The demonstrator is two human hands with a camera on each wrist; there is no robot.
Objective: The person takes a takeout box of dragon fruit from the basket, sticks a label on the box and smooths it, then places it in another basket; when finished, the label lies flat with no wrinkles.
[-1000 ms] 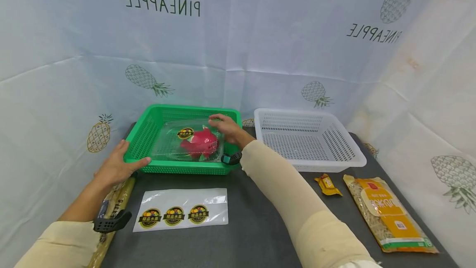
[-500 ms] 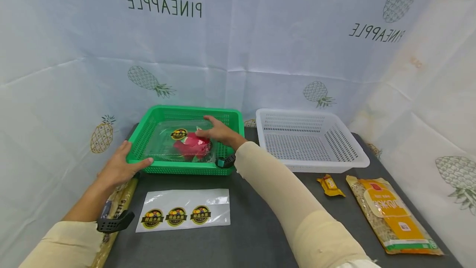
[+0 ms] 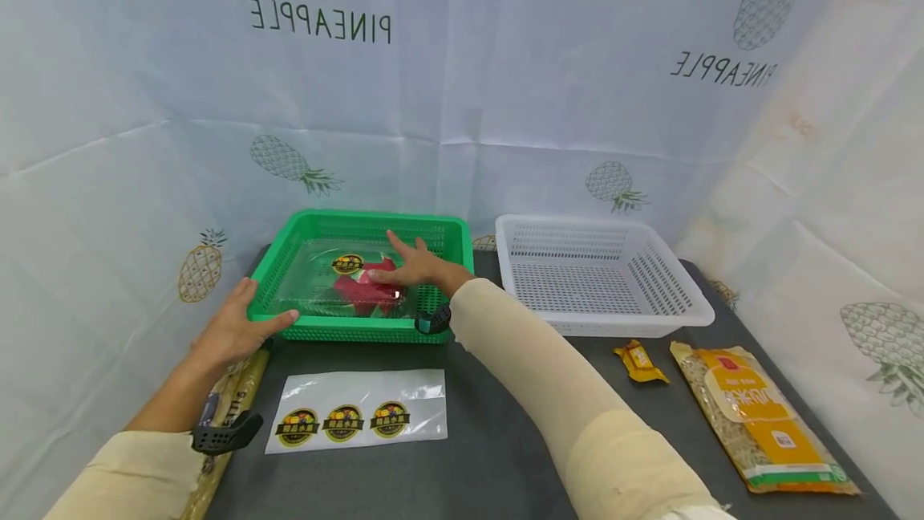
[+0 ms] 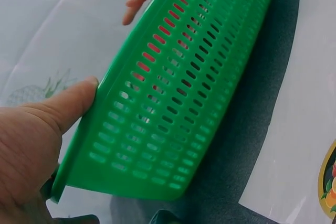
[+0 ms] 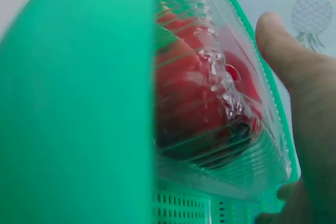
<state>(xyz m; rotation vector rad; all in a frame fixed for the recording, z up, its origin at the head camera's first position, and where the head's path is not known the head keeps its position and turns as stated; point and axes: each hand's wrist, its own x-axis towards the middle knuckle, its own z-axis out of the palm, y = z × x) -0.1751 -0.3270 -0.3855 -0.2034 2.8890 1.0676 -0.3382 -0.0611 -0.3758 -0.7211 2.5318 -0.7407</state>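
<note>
A clear plastic box (image 3: 303,275) with a round black-and-gold sticker (image 3: 347,264) lies inside the green basket (image 3: 346,331). Through its lid shows a pink-red dragon fruit (image 3: 361,292); the right wrist view shows the fruit (image 5: 184,98) close up behind ribbed clear plastic. My right hand (image 3: 417,265) is over the box's right end with fingers spread, thumb by the fruit; whether it touches the lid is unclear. My left hand (image 3: 234,327) rests on the basket's front left corner. Its thumb (image 4: 79,98) lies against the rim in the left wrist view, its other fingers along the left side.
A white basket (image 3: 606,319) stands to the right. In front of it lie a small yellow packet (image 3: 639,361) and an orange-labelled bag (image 3: 758,420). A sheet with three round stickers (image 3: 357,410) lies before the green basket. A long yellowish packet (image 3: 233,416) lies under my left forearm.
The clear box with the dragon fruit has shifted left and settled lower in the green basket. My right hand has moved left over it, fingers spreading. My left hand stays at the corner.
</note>
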